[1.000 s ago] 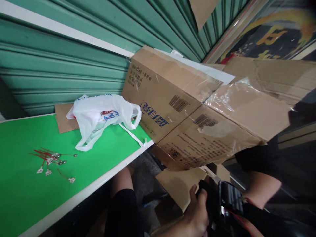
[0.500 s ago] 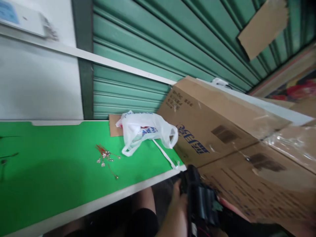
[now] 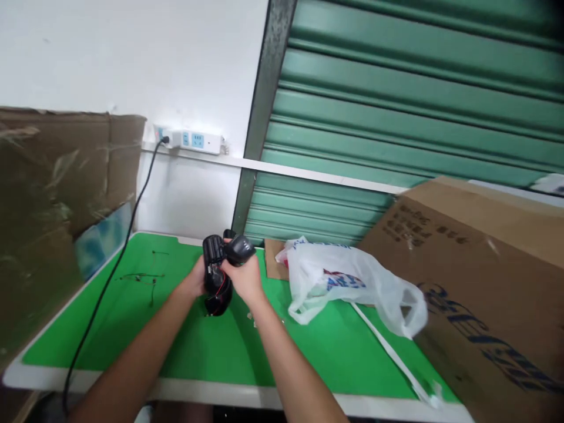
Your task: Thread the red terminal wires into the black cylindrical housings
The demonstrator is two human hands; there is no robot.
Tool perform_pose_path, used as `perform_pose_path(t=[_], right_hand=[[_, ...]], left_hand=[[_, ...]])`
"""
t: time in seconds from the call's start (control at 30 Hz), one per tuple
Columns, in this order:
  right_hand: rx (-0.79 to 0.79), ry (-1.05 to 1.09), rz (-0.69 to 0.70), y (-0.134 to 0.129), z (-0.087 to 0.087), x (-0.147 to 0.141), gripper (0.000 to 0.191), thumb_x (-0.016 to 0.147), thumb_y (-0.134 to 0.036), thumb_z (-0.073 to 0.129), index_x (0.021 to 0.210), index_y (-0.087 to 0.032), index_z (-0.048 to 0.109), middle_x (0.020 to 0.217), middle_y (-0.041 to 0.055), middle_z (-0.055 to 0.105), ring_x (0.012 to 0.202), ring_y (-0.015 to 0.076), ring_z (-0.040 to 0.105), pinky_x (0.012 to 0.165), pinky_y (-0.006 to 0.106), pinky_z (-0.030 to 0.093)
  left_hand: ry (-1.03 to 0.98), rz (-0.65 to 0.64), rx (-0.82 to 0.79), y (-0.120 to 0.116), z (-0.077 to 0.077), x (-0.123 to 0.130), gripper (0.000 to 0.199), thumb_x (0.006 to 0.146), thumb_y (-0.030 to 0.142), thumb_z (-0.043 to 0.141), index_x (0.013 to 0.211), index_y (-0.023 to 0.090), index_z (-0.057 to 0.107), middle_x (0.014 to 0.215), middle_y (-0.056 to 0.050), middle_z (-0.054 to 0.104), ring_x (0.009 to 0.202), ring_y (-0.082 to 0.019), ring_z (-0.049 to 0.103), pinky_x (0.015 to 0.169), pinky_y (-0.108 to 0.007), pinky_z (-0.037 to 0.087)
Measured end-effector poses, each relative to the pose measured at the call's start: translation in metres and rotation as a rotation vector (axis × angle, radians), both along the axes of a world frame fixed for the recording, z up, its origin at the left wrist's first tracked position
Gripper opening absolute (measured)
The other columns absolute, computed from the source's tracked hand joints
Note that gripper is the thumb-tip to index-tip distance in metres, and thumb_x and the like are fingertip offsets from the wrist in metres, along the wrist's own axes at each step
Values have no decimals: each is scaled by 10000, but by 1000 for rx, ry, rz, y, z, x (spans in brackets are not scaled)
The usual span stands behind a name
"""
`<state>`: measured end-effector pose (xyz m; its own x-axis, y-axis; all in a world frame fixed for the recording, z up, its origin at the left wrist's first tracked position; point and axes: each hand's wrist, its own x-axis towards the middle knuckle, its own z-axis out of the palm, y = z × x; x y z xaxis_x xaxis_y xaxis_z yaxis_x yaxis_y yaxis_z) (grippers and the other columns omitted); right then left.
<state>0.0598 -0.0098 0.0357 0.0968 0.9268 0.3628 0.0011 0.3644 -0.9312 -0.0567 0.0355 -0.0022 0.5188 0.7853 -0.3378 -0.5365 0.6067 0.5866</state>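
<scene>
Above the green-topped table [image 3: 185, 358], my left hand [image 3: 199, 277] is closed around the left side of a black plastic device [image 3: 215, 276] with rounded, ribbed parts and a thin red wire. My right hand [image 3: 247, 277] grips the same black cluster from the right, near a glossy rounded lobe [image 3: 239, 249]. Whether the lobe is joined to the rest I cannot tell. Small metallic pieces [image 3: 252, 318] lie on the table, partly covered by my right forearm. Thin dark-wired parts [image 3: 140, 279] are spread on the left of the table.
A white plastic bag [image 3: 326, 276] rests at the table's back right, beside a large cardboard box [image 3: 476, 282]. Another cardboard box [image 3: 53, 194] stands at the left. A black cable [image 3: 114, 267] runs down from the wall power strip [image 3: 200, 141] across the table's left side.
The view has swung left. My hands and the black device have moved from beside the right-hand box, below the table edge, to over the green table.
</scene>
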Motion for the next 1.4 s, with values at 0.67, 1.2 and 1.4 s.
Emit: perform_pose_path(t=[0.67,1.2,1.4], right_hand=[[126,-311,73,26,-70,-12,387,752,-258,772,1130,-216,698,1209,89,643,1178,269,581,1082,463,417],[-34,-21,145,19,-57,2,392,724,-316,799,1093,-203,728,1132,61,727,1082,255,666,1050,431,473],[-192,285,115,23,-57,15,388,637,-323,857,976,-202,713,1015,50,751,992,266,688,903,425,553]], left_hand=[[931,152,625,32,-4,-67,673,826,751,405,897,180,752,1025,-82,785,1119,-305,659,1062,-385,437],[1164,282,541,27,-7,-79,542,771,524,603,1086,100,726,1177,-163,757,1158,-338,677,1027,-399,488],[1170,362,532,29,-13,-80,606,776,462,655,1245,79,657,1255,-217,715,1215,-343,660,1084,-423,464]])
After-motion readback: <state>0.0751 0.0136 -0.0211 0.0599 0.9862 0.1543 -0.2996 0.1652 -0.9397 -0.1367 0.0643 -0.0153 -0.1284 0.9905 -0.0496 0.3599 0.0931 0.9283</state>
